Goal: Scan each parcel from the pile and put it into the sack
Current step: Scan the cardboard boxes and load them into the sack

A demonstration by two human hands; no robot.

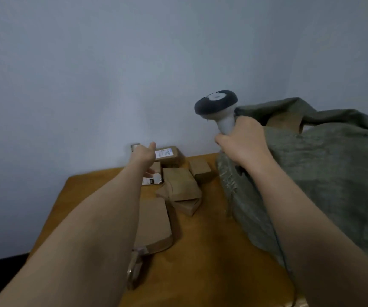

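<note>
**Scanner raised in one hand, other hand down among the parcels**

The right hand (241,141) grips the pale handle of a barcode scanner (217,107), fingers wrapped round it; the scanner's dark head stands above the fist and tilts away toward the wall (134,63). Just behind and to the right of those fingers lies the grey-green sack (324,173), slumped on the bench (211,251), its mouth open toward the hand, with a brown parcel face showing inside the opening.

The left hand (144,157) reaches forward to the far end of the pile. Its thumb sticks up and apart from the hand; the other fingers are turned down behind the wrist and mostly hidden, so I cannot tell whether they are spread or closed on anything. Directly beyond the thumb sits a brown parcel with a white label (168,157) against the wall. Below the fingertips lies another labelled parcel (153,179), its white label partly covered by the hand. To the right of that hand, between it and the sack, are several plain cardboard parcels (182,185), stacked and touching. A flat brown package (154,222) lies under the left forearm, nearer the person.
</note>
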